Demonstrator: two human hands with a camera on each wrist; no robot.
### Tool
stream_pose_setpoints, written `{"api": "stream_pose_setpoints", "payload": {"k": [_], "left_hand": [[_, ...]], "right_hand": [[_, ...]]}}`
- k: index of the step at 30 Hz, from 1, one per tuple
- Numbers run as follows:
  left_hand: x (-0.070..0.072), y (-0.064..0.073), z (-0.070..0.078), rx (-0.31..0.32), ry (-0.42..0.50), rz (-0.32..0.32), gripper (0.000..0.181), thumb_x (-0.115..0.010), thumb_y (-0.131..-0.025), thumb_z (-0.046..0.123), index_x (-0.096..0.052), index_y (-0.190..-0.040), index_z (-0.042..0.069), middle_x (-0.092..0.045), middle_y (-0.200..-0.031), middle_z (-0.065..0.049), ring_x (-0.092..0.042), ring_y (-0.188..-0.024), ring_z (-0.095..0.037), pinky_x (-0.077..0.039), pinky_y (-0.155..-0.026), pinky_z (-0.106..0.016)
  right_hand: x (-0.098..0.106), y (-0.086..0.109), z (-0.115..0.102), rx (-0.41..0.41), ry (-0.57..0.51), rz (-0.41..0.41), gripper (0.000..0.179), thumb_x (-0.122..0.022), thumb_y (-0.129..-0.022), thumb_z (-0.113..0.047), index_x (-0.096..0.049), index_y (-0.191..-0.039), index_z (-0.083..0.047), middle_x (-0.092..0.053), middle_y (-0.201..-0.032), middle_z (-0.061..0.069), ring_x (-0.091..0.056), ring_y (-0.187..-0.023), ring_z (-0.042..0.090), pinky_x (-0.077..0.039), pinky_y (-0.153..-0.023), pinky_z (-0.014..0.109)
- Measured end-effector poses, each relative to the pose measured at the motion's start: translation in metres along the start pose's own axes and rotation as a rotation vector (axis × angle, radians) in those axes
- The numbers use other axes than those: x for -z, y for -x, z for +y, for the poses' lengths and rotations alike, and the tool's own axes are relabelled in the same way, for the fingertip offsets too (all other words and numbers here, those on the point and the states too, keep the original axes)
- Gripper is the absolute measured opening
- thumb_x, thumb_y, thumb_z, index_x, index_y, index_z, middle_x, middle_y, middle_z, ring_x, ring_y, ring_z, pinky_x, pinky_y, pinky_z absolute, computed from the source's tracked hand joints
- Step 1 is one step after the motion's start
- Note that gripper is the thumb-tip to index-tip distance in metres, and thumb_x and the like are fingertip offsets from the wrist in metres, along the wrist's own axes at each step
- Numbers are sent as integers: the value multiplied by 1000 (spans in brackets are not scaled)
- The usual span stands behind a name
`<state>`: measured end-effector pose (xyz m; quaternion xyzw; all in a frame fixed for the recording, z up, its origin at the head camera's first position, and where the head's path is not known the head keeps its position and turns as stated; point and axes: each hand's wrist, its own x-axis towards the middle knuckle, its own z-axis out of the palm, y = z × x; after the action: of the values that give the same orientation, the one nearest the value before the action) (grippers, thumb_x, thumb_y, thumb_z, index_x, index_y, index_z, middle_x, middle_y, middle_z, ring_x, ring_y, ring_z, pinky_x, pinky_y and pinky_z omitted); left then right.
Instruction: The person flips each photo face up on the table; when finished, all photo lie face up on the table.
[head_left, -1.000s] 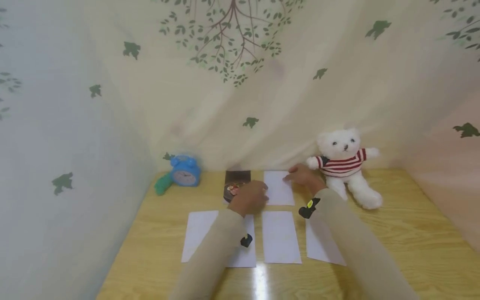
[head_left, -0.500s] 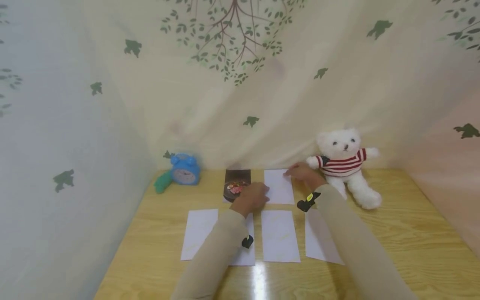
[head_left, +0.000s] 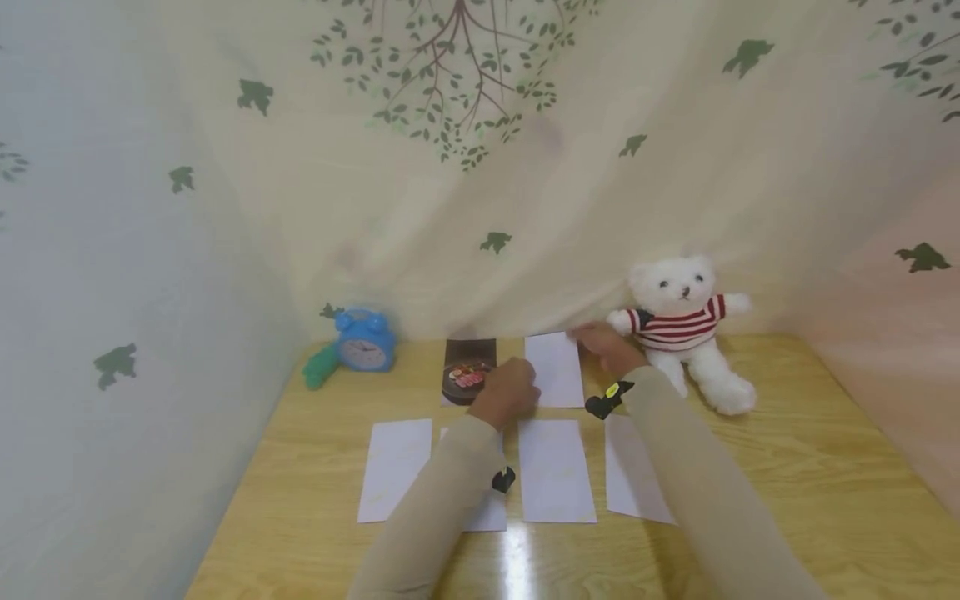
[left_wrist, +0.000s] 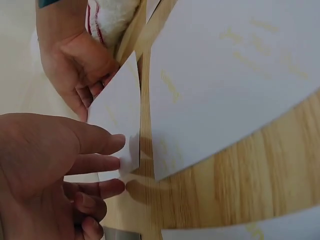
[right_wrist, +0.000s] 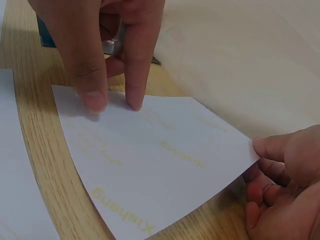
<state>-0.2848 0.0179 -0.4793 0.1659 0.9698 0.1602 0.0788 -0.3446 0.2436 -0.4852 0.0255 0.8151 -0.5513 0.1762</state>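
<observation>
A white card [head_left: 553,367] with faint yellow lettering lies at the back of the table, in the head view just right of centre. My right hand [head_left: 609,346] pinches its far right corner, thumb on top and fingers curled underneath; in the right wrist view this corner of the card [right_wrist: 200,165] is lifted and bent. On the card's left side, my left hand [head_left: 506,390] touches the surface with thumb and forefinger. In the left wrist view, the other fingers of the left hand [left_wrist: 45,160] sit beside the card's edge.
A picture card [head_left: 467,375] of food on a dark plate lies left of my left hand. Several white cards [head_left: 557,471] form a front row, partly under my sleeves. A blue alarm clock [head_left: 366,343], a green object [head_left: 321,365] and a white teddy bear [head_left: 678,325] stand behind.
The white card's far right corner has risen with my right hand, which has shifted slightly back. My left hand stays at the card's left edge, uncovering more of the food picture.
</observation>
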Motion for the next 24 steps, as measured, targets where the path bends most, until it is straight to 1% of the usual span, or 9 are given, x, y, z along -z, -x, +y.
{"api": "stream_pose_setpoints", "payload": {"k": [2,4,6,9,13,16,19,22,24], "left_hand": [[-1,-1,5,43,-27,5,22,-68,-98,27,-70,-88,8,-74,-96,-9,-69,-84,-24,-59,-78,-42],[-1,-1,11,88,-42,-2,32,-65,-101,36,-74,-97,6,-75,-103,-12,-72,-93,-28,-60,-83,-47],[-3,-1,18,120,-46,-7,46,-60,-104,48,-74,-108,5,-72,-111,-14,-71,-100,-31,-59,-88,-50],[-7,-2,29,155,-41,24,65,-50,-104,64,-73,-118,5,-68,-116,-14,-69,-104,-32,-57,-92,-50],[-15,-6,39,217,-24,87,80,-49,-97,77,-71,-121,5,-67,-116,-14,-68,-103,-32,-55,-89,-49],[-17,-9,45,254,-6,93,80,-54,-94,78,-70,-120,4,-68,-115,-16,-67,-104,-32,-52,-87,-49],[-13,-10,51,241,-20,80,71,-58,-94,72,-73,-111,5,-72,-111,-16,-69,-99,-30,-54,-83,-47],[-6,-7,54,186,-21,72,58,-57,-98,64,-74,-96,8,-75,-102,-13,-70,-88,-26,-56,-78,-44],[-2,-5,55,148,4,74,51,-56,-100,57,-71,-91,10,-75,-95,-10,-68,-81,-24,-56,-75,-42]], "right_hand": [[-3,-1,0,10,-52,12,52,-49,-110,-39,-50,-145,-1,-46,-155,18,-39,-145,34,-26,-125,66],[-4,-3,1,46,-98,32,46,-49,-110,-34,-55,-136,4,-53,-140,16,-47,-132,29,-33,-123,58],[-6,-4,1,89,-124,56,39,-48,-111,-27,-57,-128,6,-58,-124,11,-51,-117,22,-42,-114,45],[-8,-5,2,114,-194,92,29,-49,-110,-20,-60,-117,5,-61,-106,2,-55,-100,13,-49,-95,26],[-15,-6,-4,-47,-460,118,18,-53,-108,-21,-62,-109,-5,-61,-99,-4,-57,-94,11,-52,-84,20],[-18,-9,-10,-161,-578,137,13,-57,-106,-22,-61,-105,-10,-61,-96,-4,-58,-92,13,-53,-82,22],[-13,-13,-12,-190,-533,155,9,-59,-104,-19,-62,-99,-12,-64,-86,-6,-60,-85,12,-53,-78,21],[-5,-15,-12,-183,-470,144,11,-59,-104,-15,-63,-94,-12,-67,-77,-7,-61,-76,10,-52,-74,22],[-2,-15,-11,-183,-479,119,10,-58,-104,-13,-64,-97,-10,-70,-76,-8,-63,-74,9,-53,-77,22]]}}
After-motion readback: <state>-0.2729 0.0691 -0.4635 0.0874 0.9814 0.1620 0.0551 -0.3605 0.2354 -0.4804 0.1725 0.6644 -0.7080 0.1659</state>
